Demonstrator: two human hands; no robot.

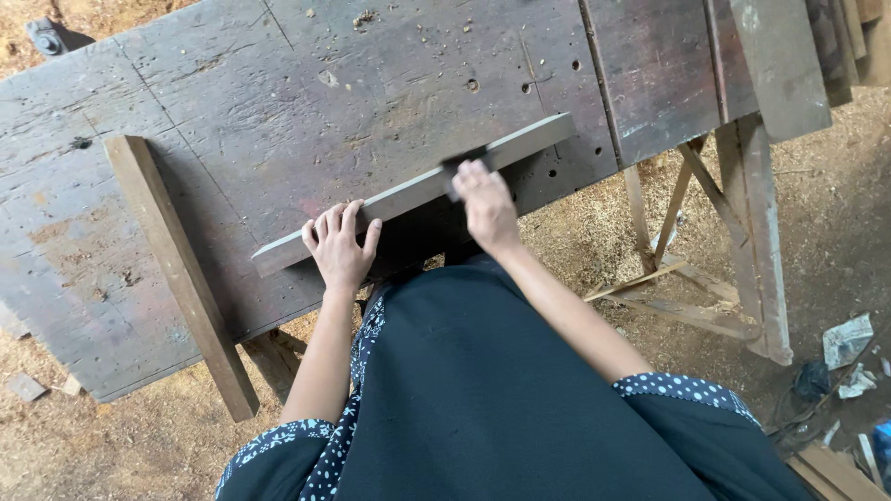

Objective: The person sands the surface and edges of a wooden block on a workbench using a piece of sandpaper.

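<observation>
Hands both working on a long, narrow grey wooden batten, which is lying slantwise across the near edge of the surface, a worn, dark plank top pocked with drill holes and dusted with shavings. The batten is running from a low end near the middle of the near edge up toward the right-hand edge.

Left hand is resting open on the batten's lower end, fingers spread flat over its top face, thumb out to the side, pressing rather than clasping.

Right hand is sitting further along, about mid-length, fingers curled over a small dark object lying against the batten; blur is hiding what the object is. The grip is looking closed around it.

A second piece, a thick brown squared wooden post, is lying well apart toward the left edge of the surface, its lower end jutting out past the near edge.

Beyond the right edge, weathered grey boards are leaning over a wooden trestle frame. Sawdust-covered ground is showing all around, with scraps of paper at lower right.

The person is wearing a dark garment with dotted sleeves.
</observation>
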